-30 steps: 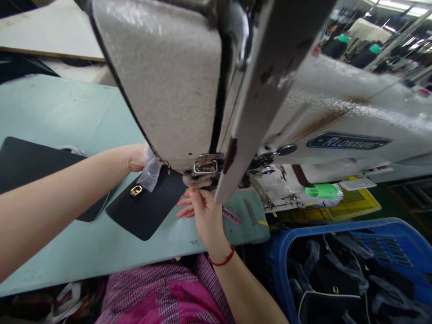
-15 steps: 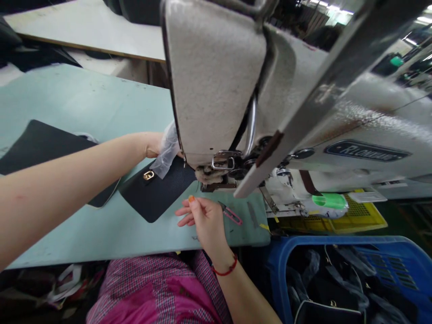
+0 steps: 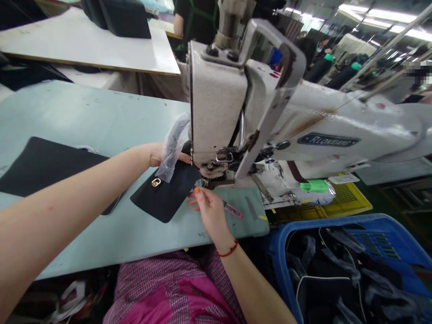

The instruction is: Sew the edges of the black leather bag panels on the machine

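A black leather-like bag panel with a gold clasp lies tilted on the table, its far corner beneath the sewing machine head. My left hand grips the panel's far side, partly hidden by clear plastic film and the machine. Beside the near edge, just below the presser foot area, is my right hand, thumb raised and fingers stretched apart. Its fingertips are at the panel's edge; whether they touch it I cannot tell. Pink thread snips lie behind that hand.
Another black panel rests on the pale green table at left, under my forearm. A blue basket of black bag pieces stands at lower right, near a yellow crate. A person is beyond the machine.
The view has shifted, showing more of the machine and the room. My right hand's fingertips have come up to the panel's edge. My left hand stays at the panel's far side.
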The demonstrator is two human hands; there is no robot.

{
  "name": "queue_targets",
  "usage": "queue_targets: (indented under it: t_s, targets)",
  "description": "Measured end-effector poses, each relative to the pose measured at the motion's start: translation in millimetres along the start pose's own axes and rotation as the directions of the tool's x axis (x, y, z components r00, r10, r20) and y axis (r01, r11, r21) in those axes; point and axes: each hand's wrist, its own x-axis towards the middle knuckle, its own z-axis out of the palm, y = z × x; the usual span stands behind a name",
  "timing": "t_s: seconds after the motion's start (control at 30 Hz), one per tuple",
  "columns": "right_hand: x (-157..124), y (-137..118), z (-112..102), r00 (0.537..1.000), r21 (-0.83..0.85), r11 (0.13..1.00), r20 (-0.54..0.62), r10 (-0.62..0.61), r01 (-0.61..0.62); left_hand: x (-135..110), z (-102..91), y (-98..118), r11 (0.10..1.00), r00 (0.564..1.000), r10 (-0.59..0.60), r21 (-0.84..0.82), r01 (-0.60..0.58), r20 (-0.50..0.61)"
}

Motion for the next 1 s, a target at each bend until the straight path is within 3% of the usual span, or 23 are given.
queue_targets:
  t_s: [0.1,0.2,0.37,0.5,0.77,0.87,1.0]
  targets:
    - [7.2,0.6,0.4,1.000,-0.003,1.000,0.015,0.001,0.000,-2.7,0.2,-1.0,0.988,0.993,-0.103,0.123,0.095,0.055]
    - [11.5,-0.2,-3.2,0.999,-0.022,1.000,0.041,-0.019,0.020,-15.6,3.9,-11.6,0.984,0.994,-0.105,0.150,0.098,0.042]
    - [14.3,-6.8,-15.9,0.996,-0.084,0.993,0.050,-0.079,0.083,-46.0,15.5,-40.7,1.000,0.999,-0.005,-0.009,0.005,-0.045]
    - [15.6,-10.3,-23.1,0.996,-0.084,0.993,0.037,-0.076,0.079,-55.6,19.9,-59.2,0.994,0.986,-0.049,-0.108,0.032,-0.160]
    - [15.6,-12.1,-24.7,0.995,-0.090,0.992,0.042,-0.085,0.089,-54.4,25.5,-60.9,0.977,0.965,-0.140,-0.188,0.098,-0.222]
    - [15.0,-13.2,-25.1,0.995,-0.094,0.992,0.045,-0.085,0.088,-57.7,24.4,-60.5,0.982,0.972,-0.097,-0.182,0.058,-0.212]
    - [13.0,-13.7,-26.4,0.996,-0.112,0.992,0.067,-0.058,0.066,-59.5,17.4,-66.0,0.976,0.987,-0.144,-0.178,0.128,-0.077]
